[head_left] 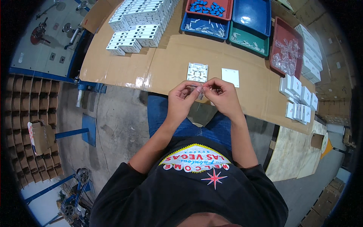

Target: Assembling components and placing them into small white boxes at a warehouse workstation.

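Observation:
My left hand [181,100] and my right hand [225,97] meet at the table's near edge, fingertips pinched together. Between them is a small clear plastic piece [201,94], which looks like a little bag; its contents are too small to make out. Just beyond my fingers lies a square white frame [197,72], with its inner fittings facing up. To its right, a flat white square plate [230,77] rests on the cardboard-covered table [159,72].
Stacked white frames [140,28] stand at the far left. Beyond the plate are a red tray [231,15] of blue parts, blue trays [223,36], a green tray [264,53] and a red tray [274,70] with clear bags. White boxes [298,92] line the right edge.

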A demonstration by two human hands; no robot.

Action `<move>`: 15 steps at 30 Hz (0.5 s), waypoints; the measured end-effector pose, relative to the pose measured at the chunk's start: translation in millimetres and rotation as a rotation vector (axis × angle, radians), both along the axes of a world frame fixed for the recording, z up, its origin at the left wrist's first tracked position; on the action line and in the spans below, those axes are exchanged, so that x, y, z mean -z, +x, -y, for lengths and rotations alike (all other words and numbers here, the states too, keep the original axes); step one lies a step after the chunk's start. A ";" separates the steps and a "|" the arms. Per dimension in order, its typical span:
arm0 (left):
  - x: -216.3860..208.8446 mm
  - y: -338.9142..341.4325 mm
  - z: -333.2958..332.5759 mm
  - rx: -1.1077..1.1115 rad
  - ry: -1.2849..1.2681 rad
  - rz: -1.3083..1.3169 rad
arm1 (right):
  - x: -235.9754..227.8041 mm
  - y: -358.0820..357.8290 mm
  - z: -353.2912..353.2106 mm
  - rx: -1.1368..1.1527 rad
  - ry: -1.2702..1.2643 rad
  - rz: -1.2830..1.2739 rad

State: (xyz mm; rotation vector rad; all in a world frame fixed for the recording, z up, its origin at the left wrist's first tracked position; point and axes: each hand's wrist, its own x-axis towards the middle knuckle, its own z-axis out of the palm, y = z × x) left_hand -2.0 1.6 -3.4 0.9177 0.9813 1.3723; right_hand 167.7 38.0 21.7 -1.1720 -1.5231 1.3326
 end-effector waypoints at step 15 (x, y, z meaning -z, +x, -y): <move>2.5 -2.0 -3.2 -0.027 0.028 -0.105 | 4.0 4.5 -4.1 -0.028 -0.034 0.059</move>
